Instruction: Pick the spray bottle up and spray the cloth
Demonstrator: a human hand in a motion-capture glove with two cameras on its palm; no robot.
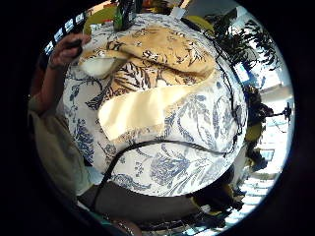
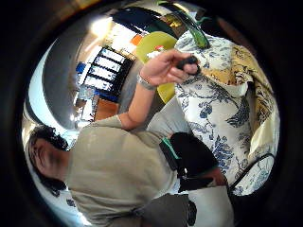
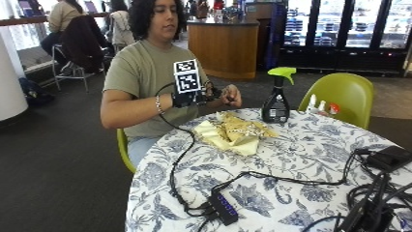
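A round counter (image 3: 302, 159) draped in a blue-and-white floral cloth stood on dark carpet (image 3: 58, 164), with a lime-green chair (image 3: 344, 96) just beside its far edge. Behind it stood a curved wooden bar (image 3: 225, 46) and glass-doored refrigerators (image 3: 347, 34), lit inside.

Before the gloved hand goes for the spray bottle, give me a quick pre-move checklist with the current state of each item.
1. Spray bottle upright on the table: ok, standing, green trigger on top.
2. Bottle free of any hand: ok, nobody touches it.
3. Gloved right hand free to grasp: cannot tell; it is raised near the chest, its fingers hidden behind the glove.
4. Bare left hand free: not ok, it pinches a small dark object.
5. Cloth in place: ok, lying crumpled on the table beside the bottle, toward the person.
6. Path to the bottle: ok, the cable trails from the glove across the table but away from the bottle.
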